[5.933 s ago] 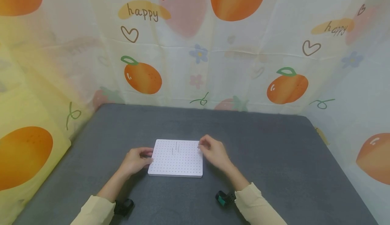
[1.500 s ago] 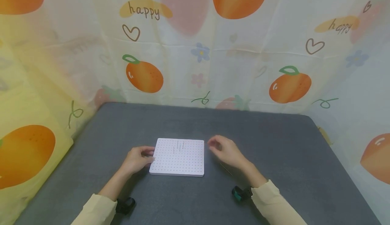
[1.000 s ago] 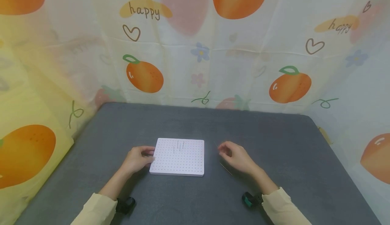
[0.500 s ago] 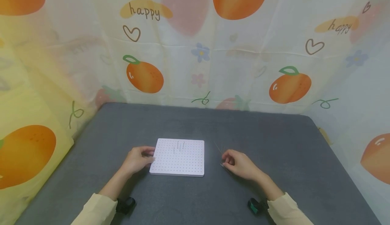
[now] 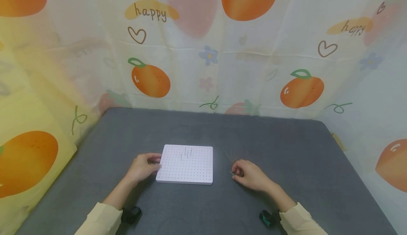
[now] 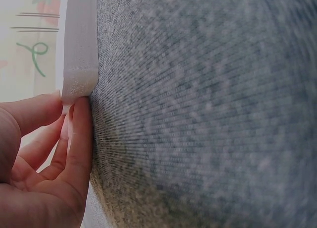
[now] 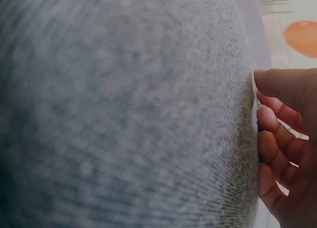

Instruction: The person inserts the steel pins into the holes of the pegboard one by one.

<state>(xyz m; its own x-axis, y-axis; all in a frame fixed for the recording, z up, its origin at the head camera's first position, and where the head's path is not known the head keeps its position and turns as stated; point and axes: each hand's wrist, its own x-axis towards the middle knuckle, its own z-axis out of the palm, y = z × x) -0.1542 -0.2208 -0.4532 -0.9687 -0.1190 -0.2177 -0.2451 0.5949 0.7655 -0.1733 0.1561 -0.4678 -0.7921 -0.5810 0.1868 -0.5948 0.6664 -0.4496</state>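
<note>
A white pegboard (image 5: 187,171) with rows of small holes lies on the dark grey table, several thin dark pins (image 5: 188,152) standing upright near its far side. My left hand (image 5: 144,168) grips the board's left edge, thumb at the upper rim and fingers against the side; the left wrist view shows the board's corner (image 6: 79,82) between them. To the right of the board, thin needle-like pins (image 5: 231,153) lie fanned out on the table. My right hand (image 5: 249,174) is down at their near ends, fingers bent, thumb and forefinger apart beside one pin (image 7: 254,98).
The grey tabletop (image 5: 276,139) reaches back to a fruit-print cloth (image 5: 241,69) hung behind it. Similar cloth closes off the left and right sides. A dark wrist camera (image 5: 131,215) sits at the left cuff, another camera (image 5: 267,218) at the right.
My right hand has gone from the board's right edge down and right to the loose pins, uncovering them. One more pin stands in the board than 5.9 seconds ago. The left hand stays put.
</note>
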